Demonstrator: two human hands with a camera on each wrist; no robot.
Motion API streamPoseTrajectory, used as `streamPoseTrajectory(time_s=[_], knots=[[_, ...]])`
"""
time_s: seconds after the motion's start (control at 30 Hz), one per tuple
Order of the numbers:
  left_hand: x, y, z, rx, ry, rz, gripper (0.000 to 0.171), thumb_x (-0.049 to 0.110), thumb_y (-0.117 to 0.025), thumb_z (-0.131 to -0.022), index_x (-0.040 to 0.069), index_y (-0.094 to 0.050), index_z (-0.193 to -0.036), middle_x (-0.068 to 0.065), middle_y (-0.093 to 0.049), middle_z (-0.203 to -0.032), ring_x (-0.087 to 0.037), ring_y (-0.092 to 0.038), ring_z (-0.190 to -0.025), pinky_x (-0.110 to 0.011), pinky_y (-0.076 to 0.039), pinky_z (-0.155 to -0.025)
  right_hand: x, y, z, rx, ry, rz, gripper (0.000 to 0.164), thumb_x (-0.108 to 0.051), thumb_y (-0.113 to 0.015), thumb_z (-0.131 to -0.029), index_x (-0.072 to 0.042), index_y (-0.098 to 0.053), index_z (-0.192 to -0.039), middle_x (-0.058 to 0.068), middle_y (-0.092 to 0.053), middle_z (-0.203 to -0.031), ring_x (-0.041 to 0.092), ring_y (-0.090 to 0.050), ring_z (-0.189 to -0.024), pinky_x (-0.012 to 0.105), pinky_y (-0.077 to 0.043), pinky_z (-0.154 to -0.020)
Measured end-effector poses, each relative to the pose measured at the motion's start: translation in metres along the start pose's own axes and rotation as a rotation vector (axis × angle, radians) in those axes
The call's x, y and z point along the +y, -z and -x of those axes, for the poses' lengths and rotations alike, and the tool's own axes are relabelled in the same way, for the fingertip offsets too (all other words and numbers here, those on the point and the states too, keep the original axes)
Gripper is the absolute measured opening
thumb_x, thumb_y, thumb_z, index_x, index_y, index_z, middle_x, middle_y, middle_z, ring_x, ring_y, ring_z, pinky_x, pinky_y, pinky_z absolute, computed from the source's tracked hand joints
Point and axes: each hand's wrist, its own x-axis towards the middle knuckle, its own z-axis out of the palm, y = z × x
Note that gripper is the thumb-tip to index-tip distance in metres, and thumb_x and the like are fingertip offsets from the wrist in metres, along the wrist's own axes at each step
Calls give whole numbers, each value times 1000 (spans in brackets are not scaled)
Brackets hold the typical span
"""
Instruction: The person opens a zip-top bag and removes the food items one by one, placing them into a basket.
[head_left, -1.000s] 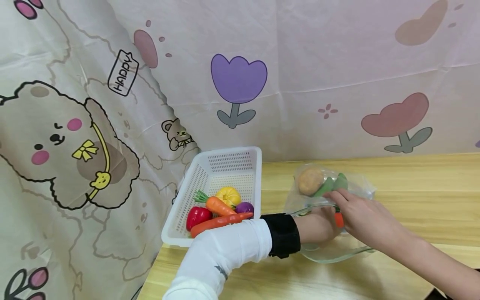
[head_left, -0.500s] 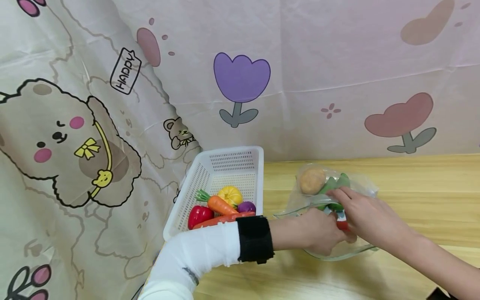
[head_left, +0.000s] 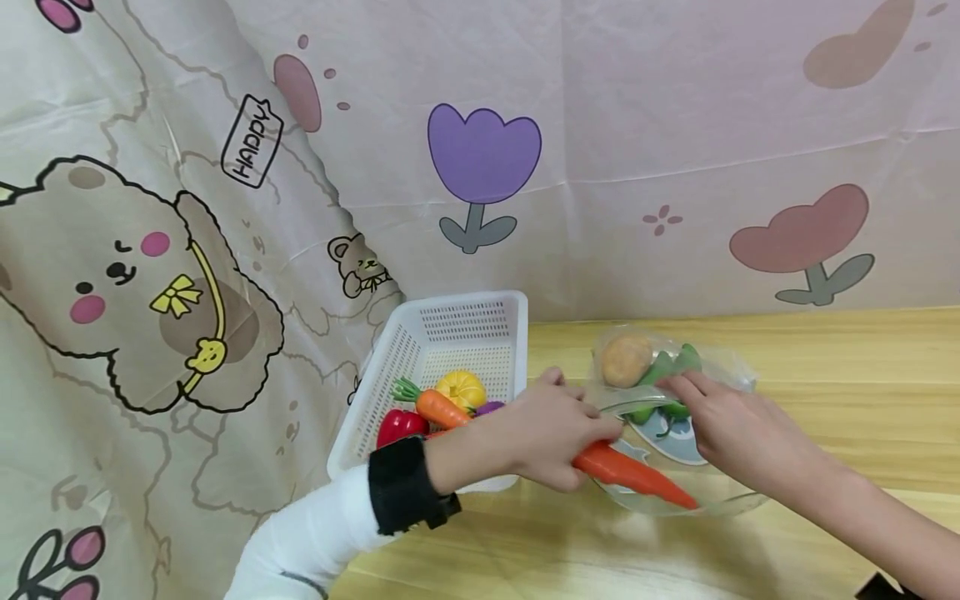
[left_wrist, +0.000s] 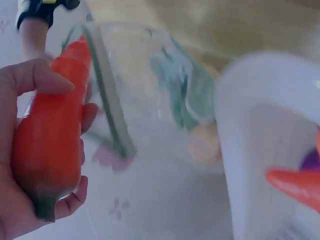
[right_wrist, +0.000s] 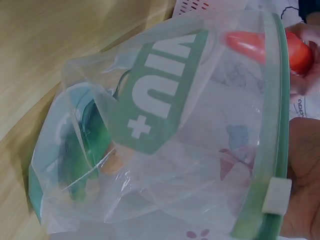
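My left hand (head_left: 551, 429) grips a long red chili pepper (head_left: 637, 477) by its thick end, fingers wrapped round it. In the left wrist view, its short green stem points away from the bag. The pepper's tip overlaps the mouth of a clear zip bag (right_wrist: 282, 100) with a green seal strip and a white slider (right_wrist: 276, 195). My right hand (head_left: 742, 425) pinches the bag's edge at the mouth. Inside the bag lie a brown potato (head_left: 626, 361) and green peppers (head_left: 686, 358), seen through the plastic.
Left of the bag stands a white perforated basket (head_left: 517, 333). It holds a carrot (head_left: 438, 408), a red bell pepper (head_left: 401, 427), a yellow pumpkin (head_left: 461, 390) and a purple vegetable (head_left: 490, 407), partly behind my left hand. A printed curtain (head_left: 630, 100) hangs behind the wooden table (head_left: 862, 367).
My left hand has come out of the bag and moved left, drawing the red chili pepper with it. My right hand stays at the bag's edge.
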Motion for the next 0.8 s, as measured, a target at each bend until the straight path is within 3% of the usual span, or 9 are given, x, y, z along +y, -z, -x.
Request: streamPoseTrajectory(time_s=[0.1,0.2,0.37,0.47,0.67,0.8], knots=[[-14,-2,20,64,70,44,33,36,-62,-71,30,-56,-103,17,-61,-83,-6,-45,-73,-30,-34,-77,1,-1,0,3,5,1,51,11,-60,-67,-6,-56,-115,15,-64,-106,9,-43,-50,21,-28,-39],[-26,-6,34,57,177,114,30,29,-64,-69,25,-56,-98,15,-59,-78,-7,-46,-71,-29,-35,-75,2,0,0,14,2,3,51,11,-59,-67,-6,-56,-115,15,-64,-107,11,-45,-51,22,-29,-39],[-49,-23,55,-51,398,260,30,29,-70,-72,19,-51,-93,9,-54,-72,-9,-49,-64,-24,-38,-62,2,0,1,40,15,3,49,10,-58,-67,-8,-56,-113,12,-64,-106,11,-48,-54,22,-29,-40],[-63,-37,69,-125,506,360,33,31,-72,-75,16,-52,-95,4,-55,-75,-13,-51,-66,-27,-41,-61,1,0,1,50,26,3,49,10,-58,-68,-8,-56,-113,12,-64,-105,11,-48,-56,21,-29,-40],[-85,-66,85,-242,647,440,34,13,-67,-78,10,-57,-110,-3,-58,-88,-18,-50,-74,-32,-43,-68,0,1,1,51,27,14,49,10,-58,-67,-8,-57,-113,12,-65,-105,12,-51,-58,21,-28,-40],[-92,-79,87,-271,701,460,43,14,-68,-77,10,-55,-118,-6,-59,-95,-20,-52,-76,-34,-46,-72,0,0,1,55,37,23,49,10,-59,-66,-6,-57,-112,12,-64,-103,13,-52,-59,22,-29,-40]])
